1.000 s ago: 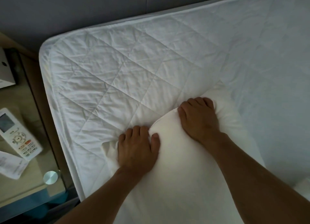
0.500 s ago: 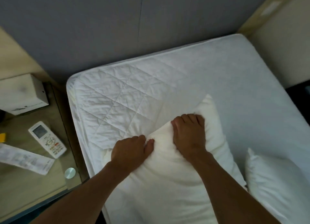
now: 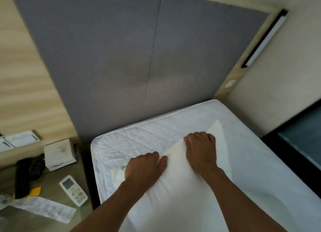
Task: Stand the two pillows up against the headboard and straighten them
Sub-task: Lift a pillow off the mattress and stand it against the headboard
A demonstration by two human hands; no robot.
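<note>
Nightstand (image 3: 52, 181) left of bed, glass-topped. White remote control (image 3: 73, 190) near its right edge, keypad end toward viewer. White box (image 3: 59, 154) at rear, beside black telephone (image 3: 28, 172). Long paper receipt (image 3: 43, 208) lies flat at front; yellow tag (image 3: 35, 191) just beside it. Switch panel (image 3: 19, 140) on wood-grain wall (image 3: 26, 84). Linear light fixture (image 3: 264, 40) mounted upper right (lit or unlit: cannot tell). Small white wall plate (image 3: 230, 83) below it.

White pillow (image 3: 175, 188), grey headboard (image 3: 139, 58) (diamond-quilted white mattress (image 3: 132, 143))
</note>
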